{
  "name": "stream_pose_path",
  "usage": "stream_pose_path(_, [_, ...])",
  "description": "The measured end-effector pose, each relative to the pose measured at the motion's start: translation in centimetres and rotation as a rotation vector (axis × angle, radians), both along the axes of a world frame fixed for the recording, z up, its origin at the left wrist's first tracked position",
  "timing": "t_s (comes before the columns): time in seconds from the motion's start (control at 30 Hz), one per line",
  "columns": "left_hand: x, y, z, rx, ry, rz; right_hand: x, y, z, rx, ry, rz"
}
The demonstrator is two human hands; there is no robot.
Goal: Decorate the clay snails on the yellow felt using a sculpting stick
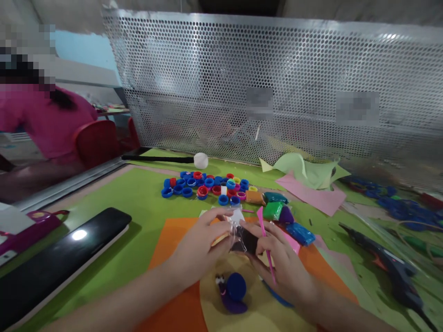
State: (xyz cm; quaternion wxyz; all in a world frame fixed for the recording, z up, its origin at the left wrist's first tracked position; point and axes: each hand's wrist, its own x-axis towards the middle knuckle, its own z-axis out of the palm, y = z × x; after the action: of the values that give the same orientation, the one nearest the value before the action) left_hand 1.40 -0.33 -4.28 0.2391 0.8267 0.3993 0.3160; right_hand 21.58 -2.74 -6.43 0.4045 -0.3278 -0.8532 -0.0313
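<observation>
Between my two hands is a clear plastic packet with a black block, probably modelling clay. My left hand pinches the packet's wrapper from the left, fingers closed. My right hand is closed on the packet's right side and also has a thin pink modelling tool tucked between its fingers. Below the hands lies a small snail figure with a purple body, googly eyes and a blue bottle cap for a shell. It rests on a pale yellow paper circle over orange paper.
Colourful bottle caps and wrapped clay packets lie beyond the hands. A black glue gun is at right, a long black case at left. A perforated metal panel stands behind. A person in pink sits at left.
</observation>
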Motion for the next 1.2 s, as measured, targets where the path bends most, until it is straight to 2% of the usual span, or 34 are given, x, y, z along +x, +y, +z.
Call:
stream_pose_path(0.33, [0.0,-0.2,0.3,0.042,-0.005,-0.075,-0.2,0.0,0.3,-0.035,0.021,0.034])
stream_pose_path(0.57, [0.3,0.0,-0.7,0.066,-0.074,-0.088,-0.3,0.1,0.2,-0.041,0.037,0.055])
stream_pose_path(0.7, [0.1,-0.1,-0.3,0.047,-0.173,-0.072,0.0,0.1,-0.3,-0.041,0.031,0.045])
stream_pose_path(0.8, [-0.3,-0.1,0.5,-0.019,-0.314,0.005,0.0,0.1,-0.7,-0.061,0.045,0.032])
stream_pose_path(0.9, [-0.6,0.1,1.2,-0.158,-0.476,0.059,0.0,0.3,-1.1,-0.101,0.090,0.001])
stream_pose_path(1.03, [-0.5,0.3,1.6,-0.334,-0.653,-0.015,0.0,0.4,-1.3,-0.154,0.145,-0.050])
stream_pose_path(1.2, [-0.5,0.0,1.3,-0.476,-0.797,-0.102,0.1,0.5,-1.0,-0.159,0.142,-0.072])
